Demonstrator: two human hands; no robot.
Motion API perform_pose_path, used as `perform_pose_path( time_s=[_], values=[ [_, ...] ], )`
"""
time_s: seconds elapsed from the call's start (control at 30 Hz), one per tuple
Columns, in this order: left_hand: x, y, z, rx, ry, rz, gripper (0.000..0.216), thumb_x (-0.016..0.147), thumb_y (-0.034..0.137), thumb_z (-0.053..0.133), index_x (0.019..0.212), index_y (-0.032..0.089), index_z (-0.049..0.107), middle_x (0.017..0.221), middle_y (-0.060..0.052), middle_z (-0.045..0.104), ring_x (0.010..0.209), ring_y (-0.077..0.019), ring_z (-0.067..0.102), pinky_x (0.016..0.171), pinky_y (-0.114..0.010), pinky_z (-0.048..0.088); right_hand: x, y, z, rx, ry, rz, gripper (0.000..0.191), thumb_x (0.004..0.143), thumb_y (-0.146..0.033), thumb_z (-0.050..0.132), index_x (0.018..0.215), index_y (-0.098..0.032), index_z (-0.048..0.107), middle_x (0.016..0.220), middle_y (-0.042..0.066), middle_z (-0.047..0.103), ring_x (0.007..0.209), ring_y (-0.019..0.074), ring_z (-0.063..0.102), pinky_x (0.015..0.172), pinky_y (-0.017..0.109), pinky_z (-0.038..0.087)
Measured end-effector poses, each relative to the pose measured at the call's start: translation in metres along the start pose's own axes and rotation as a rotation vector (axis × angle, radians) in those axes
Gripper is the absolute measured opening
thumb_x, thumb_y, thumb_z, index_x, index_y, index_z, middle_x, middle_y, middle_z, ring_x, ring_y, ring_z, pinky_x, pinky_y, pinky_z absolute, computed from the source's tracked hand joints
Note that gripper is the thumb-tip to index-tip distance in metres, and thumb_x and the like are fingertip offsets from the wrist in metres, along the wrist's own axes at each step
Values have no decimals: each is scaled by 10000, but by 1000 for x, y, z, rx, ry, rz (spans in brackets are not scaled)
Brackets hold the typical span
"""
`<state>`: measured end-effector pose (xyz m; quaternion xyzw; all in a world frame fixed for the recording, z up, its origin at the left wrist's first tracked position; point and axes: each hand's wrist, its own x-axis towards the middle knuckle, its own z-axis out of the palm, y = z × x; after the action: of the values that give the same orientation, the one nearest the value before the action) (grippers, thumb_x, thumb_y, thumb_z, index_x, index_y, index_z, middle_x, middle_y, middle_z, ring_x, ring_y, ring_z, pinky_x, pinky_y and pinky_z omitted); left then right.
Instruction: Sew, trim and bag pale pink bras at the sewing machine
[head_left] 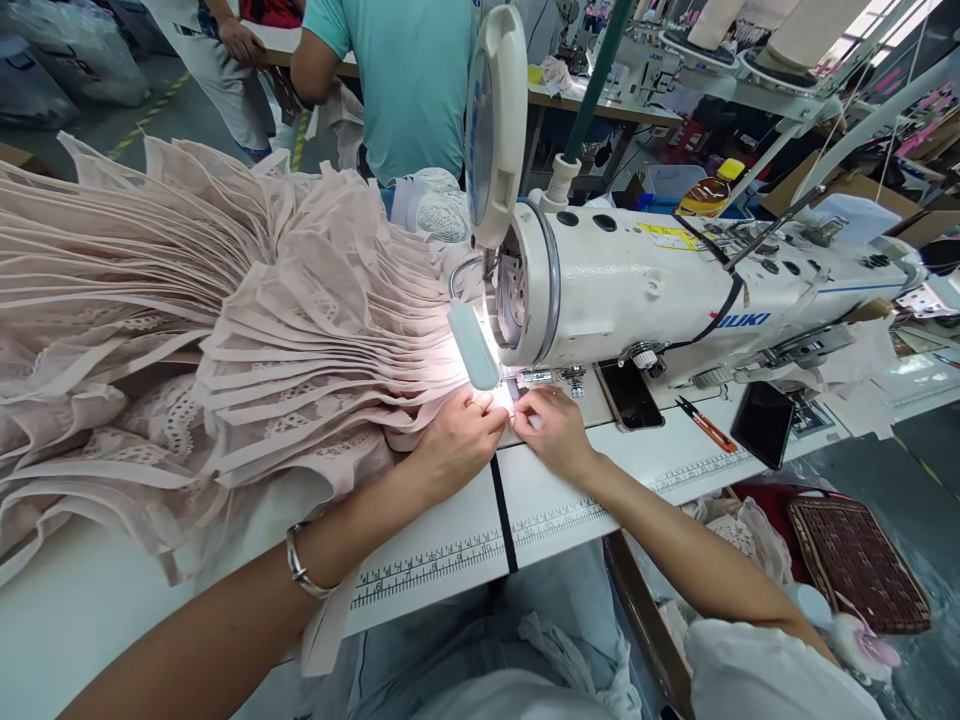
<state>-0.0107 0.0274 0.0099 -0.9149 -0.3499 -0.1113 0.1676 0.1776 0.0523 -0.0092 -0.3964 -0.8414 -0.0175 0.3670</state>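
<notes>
Head view, the only one.

Left hand (457, 445): on the table at 6 o'clock of the needle area, fingers curled in, tips pinched on the near edge of the pleated lace fabric (262, 330). Silver bangle (300, 565) on that wrist.

Right hand (551, 430): just at 3 o'clock of my left hand, fingertips nearly touching it. Fingers are bunched, gripping the same fabric edge. Lamp glare washes out the exact contact point.

The fabric is pale pink with stacked pleats and lace panels. The bulk is piled at 9 o'clock of my hands, covering the left half of the white table (112, 610). Its leading edge sits under the head of the Juki sewing machine (660, 290), right between my fingertips.

The LED lamp (472, 345) is lit, at 12 o'clock of my left hand. The needle itself is hidden by lamp and glare.

On the table, at 3 o'clock of my right hand:
- phone (628, 393), screen dark, against the machine base
- orange-handled thread snips (705, 423)
- second phone (763, 422), past the snips

Measuring tape (450, 560) runs along the table's near edge, and black tape strip (504, 510) crosses it at 6 o'clock of my hands.

Woven mat (859, 565) is down at 4 o'clock, below table level.

At 12 o'clock, a person in a teal shirt (412, 80) stands back to me at another table, well apart.
</notes>
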Motion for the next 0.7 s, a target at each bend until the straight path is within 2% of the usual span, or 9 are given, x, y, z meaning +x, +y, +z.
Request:
perform_pose_path(
  time_s=[0.1, 0.17, 0.3, 0.5, 0.6, 0.7],
  values=[
    [-2, -1, 0, -60, 7, -47, 336, 976, 37, 336, 899, 161, 639, 850, -55, 596, 832, -203, 506, 739, -347, 374, -2, 6, -6, 140, -70, 160, 166, 890, -183, 556, 740, -225, 615, 741, 6, 683, 737, 169, 624, 723, 296, 489],
    [-4, -3, 4, -137, 54, -71, 325, 1007, 101, 330, 956, 155, 646, 823, -59, 592, 828, -203, 513, 729, -340, 394, -4, 9, -10, 173, -138, 163, 182, 935, -247, 552, 796, -231, 669, 783, 11, 721, 763, 178, 644, 766, 322, 496],
    [-6, -7, 11, -211, 146, -75, 334, 1025, 148, 329, 936, 146, 651, 776, -47, 581, 786, -185, 509, 713, -309, 418, -7, 14, -17, 154, -207, 36, 221, 952, -222, 502, 931, -232, 722, 849, 27, 755, 806, 195, 662, 842, 381, 491],
    [-5, -5, 12, -230, 160, -107, 340, 1008, 133, 353, 810, 153, 628, 740, -42, 570, 726, -175, 497, 676, -307, 428, -8, 15, -22, 80, -148, -165, 315, 856, -97, 503, 998, -240, 746, 997, 23, 765, 879, 210, 669, 861, 403, 472],
    [-8, -5, 11, -297, 148, -184, 277, 989, 138, 381, 855, 149, 624, 916, -84, 639, 851, -197, 564, 753, -336, 480, -6, 12, -23, 59, -222, -130, 321, 866, -81, 486, 981, -236, 743, 1014, 36, 741, 956, 221, 646, 852, 394, 461],
    [-14, -8, 12, -371, 121, -199, 240, 959, 111, 391, 1055, 127, 611, 1221, -149, 617, 1105, -249, 576, 909, -400, 509, -5, 11, -23, 88, -287, -40, 329, 863, -51, 460, 946, -226, 727, 1147, 54, 697, 1020, 219, 627, 870, 389, 459]
  ],
)
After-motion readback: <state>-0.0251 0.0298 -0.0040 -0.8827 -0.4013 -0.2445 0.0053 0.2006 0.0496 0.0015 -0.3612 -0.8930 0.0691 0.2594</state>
